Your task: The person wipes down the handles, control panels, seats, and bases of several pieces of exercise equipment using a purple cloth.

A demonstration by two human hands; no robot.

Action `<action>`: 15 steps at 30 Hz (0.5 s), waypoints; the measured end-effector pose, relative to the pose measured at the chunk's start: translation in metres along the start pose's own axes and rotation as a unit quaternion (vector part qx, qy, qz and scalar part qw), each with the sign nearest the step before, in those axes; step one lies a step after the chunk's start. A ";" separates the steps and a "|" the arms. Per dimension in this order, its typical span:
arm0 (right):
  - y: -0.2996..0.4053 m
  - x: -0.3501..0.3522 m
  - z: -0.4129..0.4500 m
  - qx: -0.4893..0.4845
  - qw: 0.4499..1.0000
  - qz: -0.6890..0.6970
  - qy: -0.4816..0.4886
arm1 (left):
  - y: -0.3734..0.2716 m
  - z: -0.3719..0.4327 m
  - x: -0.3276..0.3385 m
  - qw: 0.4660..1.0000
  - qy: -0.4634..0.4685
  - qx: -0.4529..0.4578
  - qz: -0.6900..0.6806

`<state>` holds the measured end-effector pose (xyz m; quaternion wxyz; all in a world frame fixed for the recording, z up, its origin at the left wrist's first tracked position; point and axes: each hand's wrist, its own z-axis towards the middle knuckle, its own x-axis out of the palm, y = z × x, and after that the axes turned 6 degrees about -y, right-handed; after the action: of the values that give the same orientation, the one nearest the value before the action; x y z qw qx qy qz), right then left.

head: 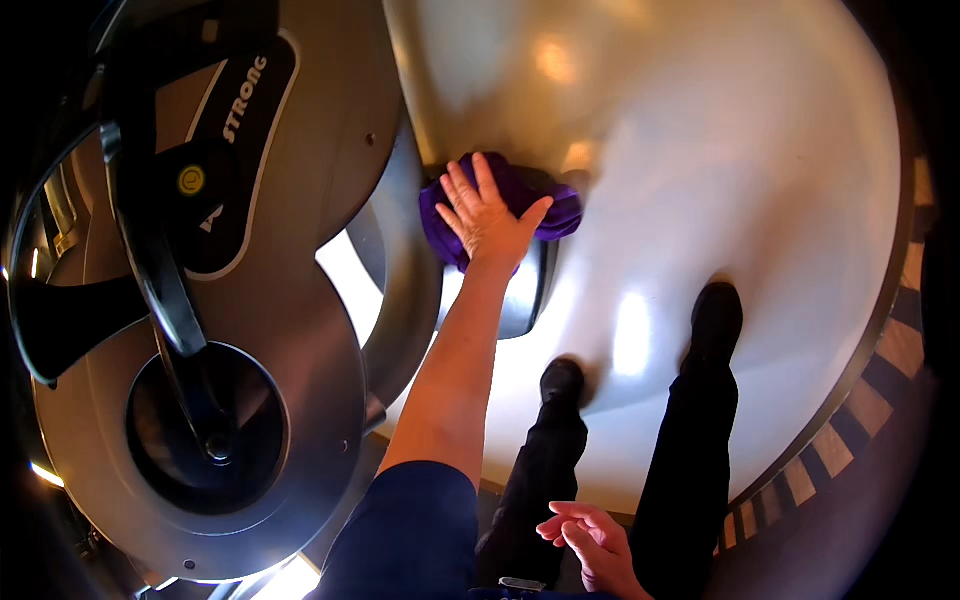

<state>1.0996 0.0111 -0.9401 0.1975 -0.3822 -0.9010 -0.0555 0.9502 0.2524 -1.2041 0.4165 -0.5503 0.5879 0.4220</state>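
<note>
My left hand lies palm down on a bunched purple cloth, its fingers spread and thumb out to the side. Under the cloth is a dark, rounded part with a glossy face, standing beside the exercise machine; the cloth and hand hide most of it. My right hand hangs low in front of my body, near my thigh. Its fingers are loosely bent and apart, and nothing shows in them.
A grey exercise machine with a crank arm and a round black disc fills the left side. My black shoes rest on a glossy pale floor. A striped border curves along the right.
</note>
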 end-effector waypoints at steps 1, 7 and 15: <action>-0.005 0.003 0.006 -0.014 1.000 0.014 -0.008 | 0.005 0.001 0.003 0.999 -0.029 0.004 -0.015; -0.064 -0.002 0.024 -0.066 0.992 0.060 -0.086 | 0.045 -0.029 0.025 0.985 -0.104 0.129 -0.046; -0.118 -0.007 0.030 -0.039 0.992 0.026 -0.117 | 0.204 -0.132 0.077 0.980 -0.039 0.195 -0.008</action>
<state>1.0106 -0.0683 -0.9646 0.0767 -0.4168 -0.9049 -0.0401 0.7398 0.1115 -1.2304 0.5418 -0.4464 0.6376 0.3174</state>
